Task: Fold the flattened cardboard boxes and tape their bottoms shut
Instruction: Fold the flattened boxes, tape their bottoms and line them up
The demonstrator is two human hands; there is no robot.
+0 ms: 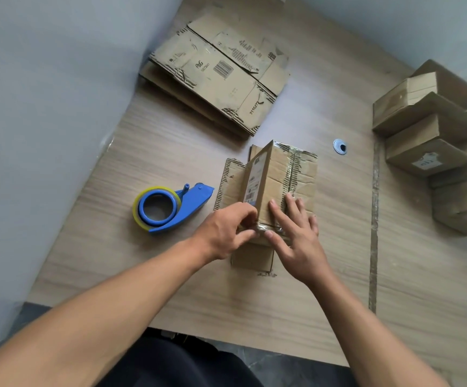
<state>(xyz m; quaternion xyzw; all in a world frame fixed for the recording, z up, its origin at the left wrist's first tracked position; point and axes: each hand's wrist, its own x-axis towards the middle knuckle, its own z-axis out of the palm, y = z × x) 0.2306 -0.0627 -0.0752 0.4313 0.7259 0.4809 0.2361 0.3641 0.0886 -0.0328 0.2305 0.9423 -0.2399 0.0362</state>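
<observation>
The wood-grain desk [171, 152] fills most of the view, with a pale wall along its left side. At its far middle lies a stack of flat boxes [218, 76], long side running from far left to near right. The top sheet shows "P&G", a barcode and a printed number near one corner that is too worn to read surely. At the right edge, folded boxes [433, 141] are piled up; one carries a pale sticker too blurred to read.

The box [280, 174] stands at the desk's middle, well apart from both piles. Its long axis runs away from the person, leaning slightly right. Clear tape [294, 169] runs along the seam on its top face. Loose flaps lie flat on the desk to its left and on the near side. A label [253, 180] with a small barcode is on its left wall, its text too small to read.

The right hand [299, 236] lies flat on the box's top, fingers straight and spread, thumb at the near edge. The left hand [224, 233] has a narrow grip, fingers curled, pinching the box's near left corner.

A blue dispenser [171, 208] with a yellowish roll lies just left of the box, nose towards it. A round grommet [340, 146] sits in the desk to the right.
</observation>
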